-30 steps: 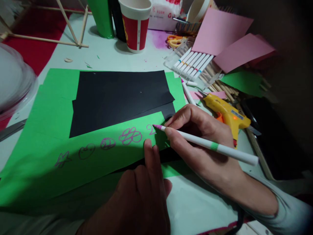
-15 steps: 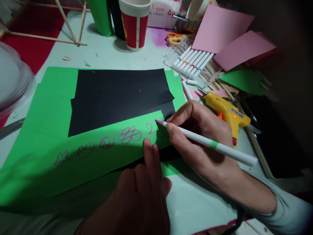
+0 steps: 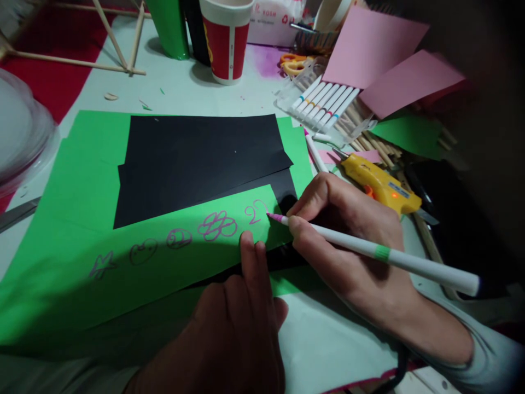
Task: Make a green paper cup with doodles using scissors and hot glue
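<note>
While our right hand [image 3: 363,219] grips the marker [image 3: 381,252], our left hand [image 3: 235,320] lies with two fingers outstretched on the green strip [image 3: 156,276], which overlaps the black paper [image 3: 197,148]. Four drawings [image 3: 179,238] and a 2 [image 3: 252,215] look finished; the curve [image 3: 261,203] at our marker's tip seems incomplete.

Matt green paper strip [image 3: 164,268], smooth white plastic marker [image 3: 353,242], matt black paper [image 3: 200,148], plastic glue gun [image 3: 377,183], wooden stick frame [image 3: 74,62]

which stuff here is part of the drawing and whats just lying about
In the job:
marker, in right hand
drawn-on green strip, left hand on it

Probably just lying about:
paper cup
glue gun
pink sheets
</note>
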The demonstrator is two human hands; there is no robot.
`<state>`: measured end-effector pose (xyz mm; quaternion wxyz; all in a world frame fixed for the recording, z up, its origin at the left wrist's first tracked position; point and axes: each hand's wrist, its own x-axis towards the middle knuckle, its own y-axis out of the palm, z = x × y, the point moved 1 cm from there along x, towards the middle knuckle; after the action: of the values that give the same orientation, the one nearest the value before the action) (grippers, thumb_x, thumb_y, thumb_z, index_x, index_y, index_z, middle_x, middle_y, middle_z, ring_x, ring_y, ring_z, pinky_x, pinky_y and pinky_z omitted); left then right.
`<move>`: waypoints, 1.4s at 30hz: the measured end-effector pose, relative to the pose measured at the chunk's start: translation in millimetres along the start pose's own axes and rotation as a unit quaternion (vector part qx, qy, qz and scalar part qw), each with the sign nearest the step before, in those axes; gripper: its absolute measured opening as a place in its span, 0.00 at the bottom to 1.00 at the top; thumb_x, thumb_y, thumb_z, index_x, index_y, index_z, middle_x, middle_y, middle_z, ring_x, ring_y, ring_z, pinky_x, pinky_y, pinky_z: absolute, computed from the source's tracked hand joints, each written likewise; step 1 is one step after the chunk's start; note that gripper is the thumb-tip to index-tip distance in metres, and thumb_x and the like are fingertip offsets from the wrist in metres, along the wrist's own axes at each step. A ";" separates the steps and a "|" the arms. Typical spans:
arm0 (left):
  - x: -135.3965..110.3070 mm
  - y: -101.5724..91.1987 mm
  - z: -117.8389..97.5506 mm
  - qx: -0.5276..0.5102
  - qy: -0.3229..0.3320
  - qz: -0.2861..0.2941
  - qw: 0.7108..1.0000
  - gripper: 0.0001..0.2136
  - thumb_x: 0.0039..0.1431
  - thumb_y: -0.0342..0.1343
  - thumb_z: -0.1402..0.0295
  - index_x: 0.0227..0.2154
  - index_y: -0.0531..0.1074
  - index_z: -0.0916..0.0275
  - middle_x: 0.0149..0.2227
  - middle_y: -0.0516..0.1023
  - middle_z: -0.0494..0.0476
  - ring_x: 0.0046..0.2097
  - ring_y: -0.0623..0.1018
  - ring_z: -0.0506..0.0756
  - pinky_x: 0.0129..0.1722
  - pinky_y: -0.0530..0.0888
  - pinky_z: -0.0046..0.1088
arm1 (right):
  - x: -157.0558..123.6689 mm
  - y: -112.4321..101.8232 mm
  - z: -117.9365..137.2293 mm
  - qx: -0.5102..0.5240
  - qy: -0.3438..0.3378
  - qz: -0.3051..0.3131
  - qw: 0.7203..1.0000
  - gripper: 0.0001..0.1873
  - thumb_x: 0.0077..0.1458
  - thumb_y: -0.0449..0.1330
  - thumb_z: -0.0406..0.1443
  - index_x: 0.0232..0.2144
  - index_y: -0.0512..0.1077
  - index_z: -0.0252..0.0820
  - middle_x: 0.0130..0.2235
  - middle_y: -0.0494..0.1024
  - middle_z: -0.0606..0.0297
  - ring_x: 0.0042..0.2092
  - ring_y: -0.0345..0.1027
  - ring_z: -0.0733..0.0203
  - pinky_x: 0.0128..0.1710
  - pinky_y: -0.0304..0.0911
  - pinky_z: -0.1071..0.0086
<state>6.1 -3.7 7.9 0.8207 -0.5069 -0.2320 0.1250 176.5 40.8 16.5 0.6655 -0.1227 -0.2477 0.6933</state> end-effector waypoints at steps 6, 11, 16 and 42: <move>-0.8 0.4 -0.4 -0.020 -0.006 0.013 1.000 0.17 0.66 0.56 0.74 0.46 0.75 0.91 0.45 0.80 0.92 0.19 0.68 0.51 0.16 0.61 0.33 | 3.3 1.0 4.5 0.020 0.029 0.004 0.999 0.10 0.55 0.62 0.31 0.24 0.66 0.45 0.25 0.70 0.69 0.26 0.63 0.64 0.26 0.57 0.65; -1.3 0.6 -2.3 -0.008 -0.014 0.005 1.000 0.18 0.65 0.56 0.75 0.47 0.73 0.94 0.45 0.79 0.94 0.19 0.69 0.52 0.16 0.60 0.32 | 3.6 2.3 6.2 0.038 0.044 0.004 0.998 0.10 0.54 0.62 0.30 0.23 0.66 0.45 0.26 0.73 0.68 0.25 0.63 0.65 0.24 0.57 0.66; -2.2 0.3 0.6 -0.011 0.001 0.012 1.000 0.15 0.66 0.55 0.75 0.45 0.76 0.89 0.45 0.80 0.90 0.18 0.68 0.50 0.16 0.62 0.30 | 3.2 1.6 4.2 0.034 0.045 -0.004 0.998 0.11 0.53 0.63 0.30 0.24 0.66 0.46 0.25 0.71 0.69 0.25 0.62 0.63 0.24 0.56 0.65; -1.6 3.5 0.0 0.004 0.010 0.000 1.000 0.18 0.65 0.56 0.71 0.46 0.77 0.88 0.43 0.81 0.92 0.19 0.69 0.52 0.14 0.63 0.31 | 3.3 -0.8 1.8 0.002 0.015 -0.033 0.999 0.11 0.53 0.61 0.28 0.24 0.65 0.45 0.25 0.69 0.71 0.26 0.60 0.65 0.24 0.55 0.66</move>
<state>4.8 -2.8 4.5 0.8250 -0.5049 -0.2231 0.1209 176.0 43.7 18.9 0.6918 -0.1238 -0.2397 0.6698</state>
